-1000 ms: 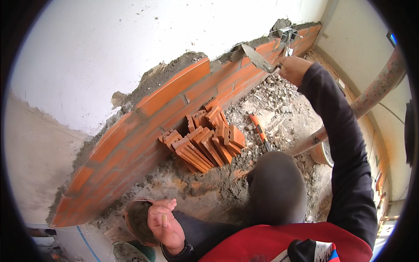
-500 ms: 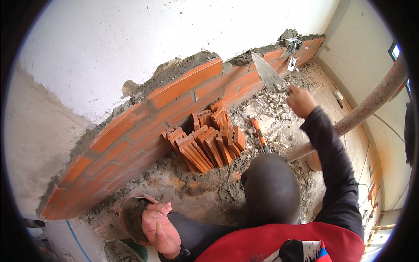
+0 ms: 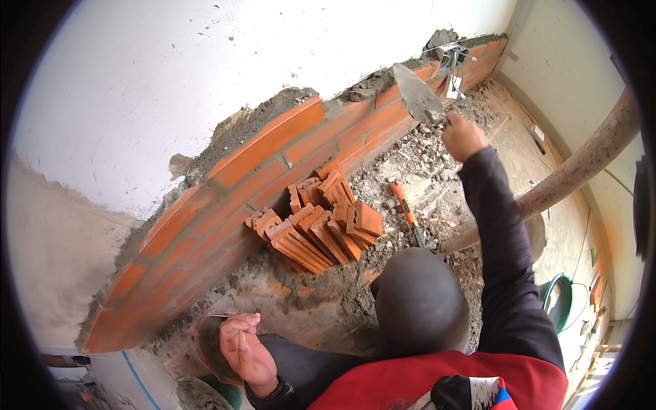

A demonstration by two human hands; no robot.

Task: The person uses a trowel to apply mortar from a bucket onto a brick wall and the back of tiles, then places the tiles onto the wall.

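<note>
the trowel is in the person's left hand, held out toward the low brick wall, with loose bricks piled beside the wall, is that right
Not quite: the trowel is in the right hand, not the left, as the head view shows. The rest holds: it is held out toward the low brick wall, with loose bricks piled beside it.

From afar, I saw a building site. Stacked orange bricks (image 3: 321, 236) lay beside a low brick wall (image 3: 246, 191), with rubble (image 3: 434, 157) nearby.
</note>
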